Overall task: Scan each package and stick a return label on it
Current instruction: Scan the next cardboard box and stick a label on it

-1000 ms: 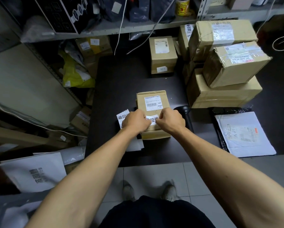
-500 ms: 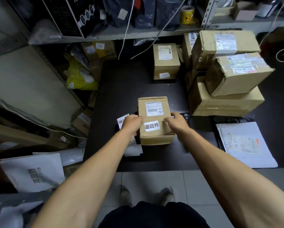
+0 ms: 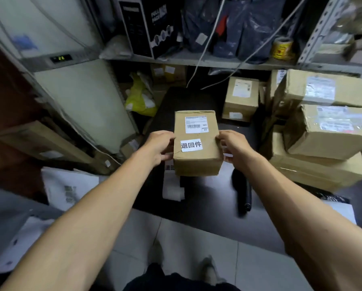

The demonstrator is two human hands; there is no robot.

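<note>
While two shoes [image 3: 209, 269] are seen on the tiled floor [image 3: 197, 238] at the bottom, a small cardboard package [image 3: 197, 143] is held up above the dark tabletop [image 3: 207, 200]. Its left edge is gripped by the left hand [image 3: 159, 145] and its right edge by the right hand [image 3: 231, 144], fingers curled round the sides. A white return label [image 3: 191, 145] is stuck on its top face, just below a barcode shipping label [image 3: 196, 124]. Beneath the package, a strip of labels [image 3: 172, 185] and a black handheld scanner [image 3: 242, 192] lie on the tabletop. Farther back, another small box [image 3: 241, 97] stands, and larger stacked boxes [image 3: 327, 131] are piled to the right.
</note>
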